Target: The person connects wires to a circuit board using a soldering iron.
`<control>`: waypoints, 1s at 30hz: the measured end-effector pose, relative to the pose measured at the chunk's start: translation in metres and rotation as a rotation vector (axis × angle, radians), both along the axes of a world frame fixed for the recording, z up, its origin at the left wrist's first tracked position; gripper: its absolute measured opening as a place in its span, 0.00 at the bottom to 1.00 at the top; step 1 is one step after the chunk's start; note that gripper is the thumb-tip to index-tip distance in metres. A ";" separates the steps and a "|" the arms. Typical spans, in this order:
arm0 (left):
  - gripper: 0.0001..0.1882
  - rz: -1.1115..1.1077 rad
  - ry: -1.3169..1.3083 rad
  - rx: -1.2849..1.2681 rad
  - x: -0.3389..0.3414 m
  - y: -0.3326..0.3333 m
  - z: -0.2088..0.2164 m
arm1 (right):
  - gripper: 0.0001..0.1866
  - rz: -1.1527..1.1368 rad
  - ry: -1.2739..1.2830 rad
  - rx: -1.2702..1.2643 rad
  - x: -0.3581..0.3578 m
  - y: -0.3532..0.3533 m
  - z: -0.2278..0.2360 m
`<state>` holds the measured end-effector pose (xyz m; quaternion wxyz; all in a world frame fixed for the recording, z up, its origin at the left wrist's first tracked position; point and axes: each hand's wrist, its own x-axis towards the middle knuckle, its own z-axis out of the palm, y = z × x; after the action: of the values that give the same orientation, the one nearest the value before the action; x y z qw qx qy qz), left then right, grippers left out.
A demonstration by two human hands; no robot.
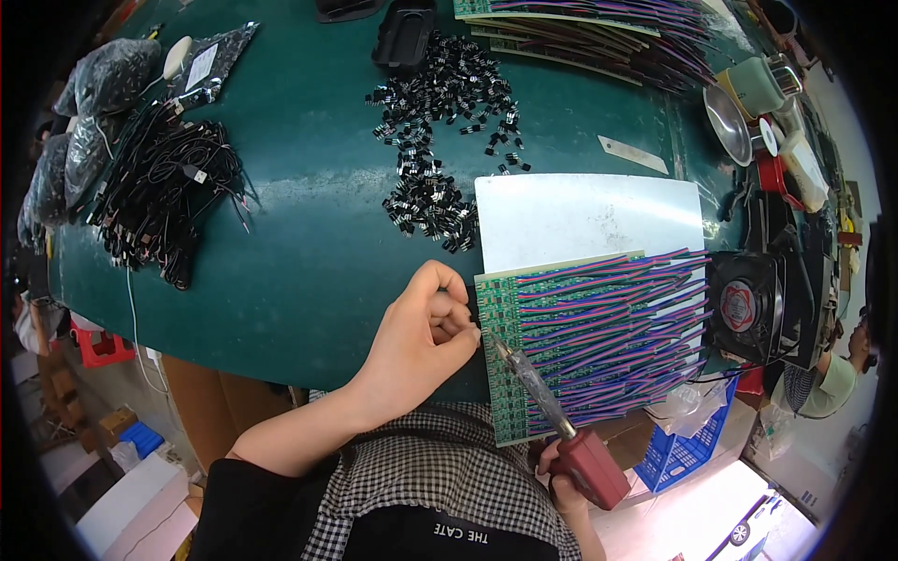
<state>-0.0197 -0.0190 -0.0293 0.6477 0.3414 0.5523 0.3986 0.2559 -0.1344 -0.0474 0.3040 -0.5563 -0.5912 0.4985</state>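
My left hand (412, 351) is closed in a pinch at the left edge of a green circuit board panel (506, 407); what sits between its thumb and fingertip is too small to make out. From the panel's rows, bundles of red, blue and black wires (599, 327) run off to the right. Below it, my right hand (564, 486), partly hidden, grips a soldering iron (596, 467) with a red handle. The iron's tip points up and left, close to the panel's left edge and my left fingertips. Loose small black connectors (432, 208) lie heaped beyond my left hand.
Under the panel lies a white board (589, 220). At its right stands a black fan (748, 307). Black USB cables (154, 187) are piled at the left, near bagged parts (117, 75). More wired panels (580, 42), a black tray (404, 35) and a metal blade (633, 154) lie farther back.
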 end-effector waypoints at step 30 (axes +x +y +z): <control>0.14 0.096 -0.004 0.055 0.014 0.004 0.003 | 0.29 -0.784 0.189 0.796 0.056 0.028 0.047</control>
<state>-0.0053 -0.0154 -0.0261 0.6193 0.3312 0.5556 0.4450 0.3115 -0.1061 -0.0006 0.7042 -0.5299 -0.4529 0.1347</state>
